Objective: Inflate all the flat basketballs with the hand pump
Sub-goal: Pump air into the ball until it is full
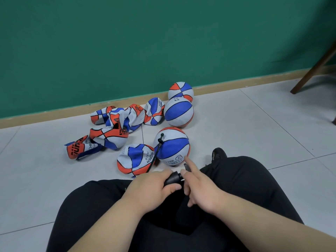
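My left hand (154, 186) grips the black barrel of the hand pump (173, 178) above my lap. My right hand (198, 186) is at the pump's handle end, its index finger straight and pointing at the nearest ball, the other fingers loosely bent. A thin black hose (157, 150) runs from the pump up to the valve of a round red, white and blue basketball (172, 146) just ahead of my knees. Two more round basketballs (179, 111) (180, 90) sit near the wall. A flat basketball (135, 159) lies left of the hosed ball. Several flat ones (116, 128) are heaped further left.
A green wall with a tan skirting board (54, 113) runs behind the balls. A dark wooden furniture leg (312, 70) slants down at the right. My black-trousered legs (236, 188) and a black shoe (219, 154) fill the lower frame on pale floor tiles.
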